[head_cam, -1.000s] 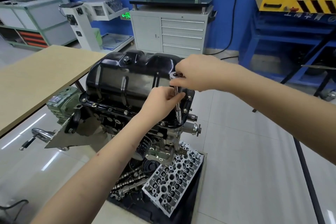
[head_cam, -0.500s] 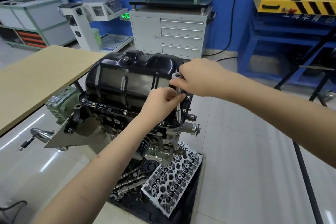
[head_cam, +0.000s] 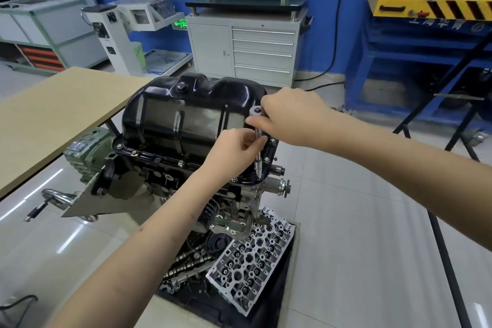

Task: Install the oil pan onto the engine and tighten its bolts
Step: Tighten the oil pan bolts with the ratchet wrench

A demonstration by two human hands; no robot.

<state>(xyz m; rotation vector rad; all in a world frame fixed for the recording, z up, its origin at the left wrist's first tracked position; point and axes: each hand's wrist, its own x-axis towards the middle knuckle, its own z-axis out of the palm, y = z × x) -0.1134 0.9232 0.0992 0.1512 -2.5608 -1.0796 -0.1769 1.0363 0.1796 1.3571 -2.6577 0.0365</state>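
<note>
Left hand (head_cam: 234, 153) pinches the upright socket extension (head_cam: 257, 152) at frame centre, and the right hand (head_cam: 290, 117) grips the ratchet head (head_cam: 256, 110) above it. Black oil pan (head_cam: 186, 114) already sits on the engine (head_cam: 170, 181), bolts (head_cam: 181, 163) placed along its flange; tightening at the right-hand corner looks underway, with others possibly left.

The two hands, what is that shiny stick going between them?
In the head view, a metal socket wrench shaft runs from the right hand through the left hand to the oil pan rim.

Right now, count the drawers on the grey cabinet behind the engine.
4 drawers, stacked in the right half of the cabinet: top, second, third, bottom. None seems hidden.
</note>
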